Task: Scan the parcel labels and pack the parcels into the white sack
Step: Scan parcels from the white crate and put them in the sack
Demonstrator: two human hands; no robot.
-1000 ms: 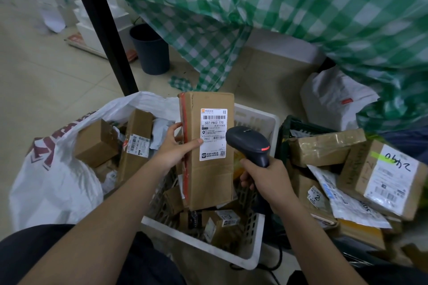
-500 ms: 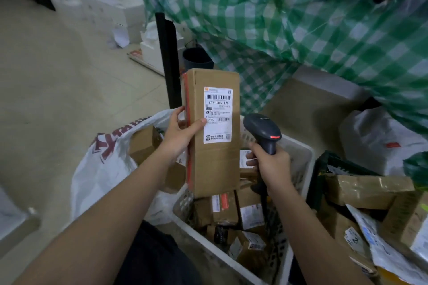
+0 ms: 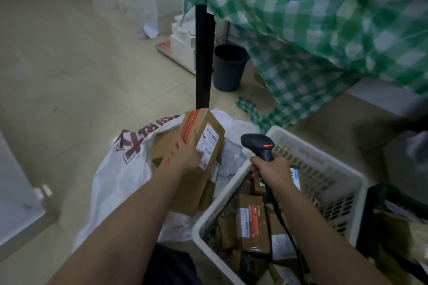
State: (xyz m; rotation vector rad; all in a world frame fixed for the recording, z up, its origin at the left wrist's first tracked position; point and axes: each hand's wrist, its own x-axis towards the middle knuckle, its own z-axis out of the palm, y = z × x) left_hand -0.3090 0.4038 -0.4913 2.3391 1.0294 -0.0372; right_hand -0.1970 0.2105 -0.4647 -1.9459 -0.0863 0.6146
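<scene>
The left hand's grip [image 3: 185, 157] is closed around a long cardboard parcel [image 3: 201, 146], fingers wrapped over its near side and the thumb side hidden behind the box, so the parcel is fully carried by that hand. A second ago this parcel stood upright in front of the scanner with its white shipping label [image 3: 208, 146] facing the camera; now it is tilted over and swung to the left, hanging above the open mouth of the white sack [image 3: 120, 176], just over the brown boxes already lying inside. That shift suggests the label has been read and the step in hand is packing, with the parcel not yet released. The right hand's grip [image 3: 273, 172] is curled round the handle of the black barcode scanner [image 3: 259, 146], whose red light shows on its head; it sits over the rim of the white plastic crate [image 3: 342, 169], no longer aimed at the label. More labelled parcels [image 3: 252, 222] lie in the crate, apparently awaiting scanning. Behind, a black table leg [image 3: 203, 58] and a dark bin [image 3: 229, 67] stand under a green checked cloth [image 3: 324, 30].
</scene>
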